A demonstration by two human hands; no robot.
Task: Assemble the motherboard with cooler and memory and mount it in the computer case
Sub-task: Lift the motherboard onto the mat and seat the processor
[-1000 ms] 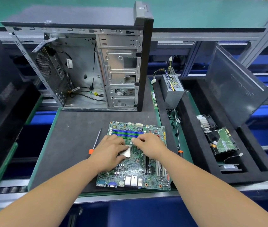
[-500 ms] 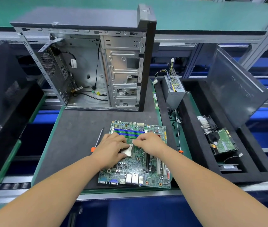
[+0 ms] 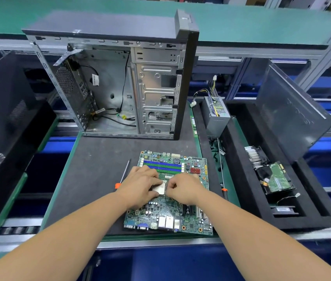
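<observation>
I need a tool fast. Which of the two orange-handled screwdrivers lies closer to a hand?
The screwdriver on the mat left of the motherboard; its orange handle almost meets the left hand. The other screwdriver lies right of the board, apart from the right hand.

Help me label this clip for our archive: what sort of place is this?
Most likely a computer assembly line in a factory. An open computer case stands on a padded pallet riding conveyor rollers, and a foam tray alongside holds kitted parts such as a power supply.
</observation>
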